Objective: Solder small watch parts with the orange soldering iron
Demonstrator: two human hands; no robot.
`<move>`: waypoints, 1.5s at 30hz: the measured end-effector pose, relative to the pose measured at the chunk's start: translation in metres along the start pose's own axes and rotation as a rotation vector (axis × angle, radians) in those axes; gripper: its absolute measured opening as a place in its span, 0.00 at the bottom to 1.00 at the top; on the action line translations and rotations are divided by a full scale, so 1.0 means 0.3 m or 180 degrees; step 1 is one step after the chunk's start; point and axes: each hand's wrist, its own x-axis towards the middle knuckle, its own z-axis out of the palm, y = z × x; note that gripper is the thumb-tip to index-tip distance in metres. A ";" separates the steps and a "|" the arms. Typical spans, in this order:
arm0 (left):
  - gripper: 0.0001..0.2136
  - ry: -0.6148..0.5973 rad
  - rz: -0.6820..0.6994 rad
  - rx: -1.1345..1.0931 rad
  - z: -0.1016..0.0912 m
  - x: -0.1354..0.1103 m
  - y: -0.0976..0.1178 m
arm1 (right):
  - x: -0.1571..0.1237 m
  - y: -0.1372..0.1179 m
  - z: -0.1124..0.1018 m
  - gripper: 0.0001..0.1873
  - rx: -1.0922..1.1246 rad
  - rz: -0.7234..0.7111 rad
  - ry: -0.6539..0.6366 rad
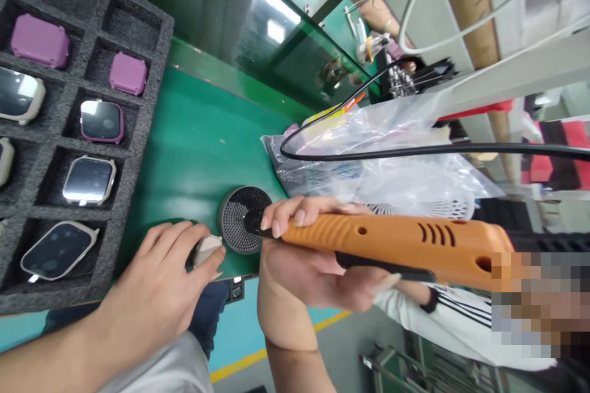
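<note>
The left hand (166, 273) pinches a pale watch case (207, 248) between thumb and forefinger, the other fingers lying close together; much of the case is covered by that grip, so I can't tell which face is turned up. It is held near the front edge of the green benchtop (203, 147), just beside a round dimpled dish (233, 228).

The right hand (308, 267) is closed round an orange power screwdriver (391, 230), fingers curled over the ribbed grip, thumb along the black lever (387, 267). Its dark nose reaches over the dish, where I can't make out the tip or the fine dark specks. The tool's rear runs into a blurred patch.

On the left, a grey foam tray (159, 49), partly out of sight, holds two purple cases (128, 73), a purple-framed watch (101, 121) and several pale-framed ones (90, 180), some cut off. Beyond the screwdriver lies a clear plastic bag (396, 175), its contents unclear, then a co-worker's striped white sleeve (465, 313).
</note>
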 end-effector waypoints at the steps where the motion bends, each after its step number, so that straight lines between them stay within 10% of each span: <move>1: 0.16 0.0001 0.0005 -0.0011 0.000 -0.001 -0.001 | -0.001 0.001 -0.002 0.23 -0.0017 -0.0004 -0.0006; 23: 0.19 -0.0101 0.0033 -0.0042 -0.007 -0.006 -0.003 | -0.007 0.009 -0.014 0.24 0.0054 -0.0120 -0.0094; 34: 0.22 -0.0001 0.0152 -0.0487 -0.019 -0.019 -0.019 | -0.032 -0.181 0.028 0.20 -0.0316 0.0472 -0.0094; 45: 0.22 0.0170 -0.0050 -0.0339 -0.001 -0.020 -0.016 | -0.053 -0.159 0.056 0.22 -0.0363 0.0444 -0.0331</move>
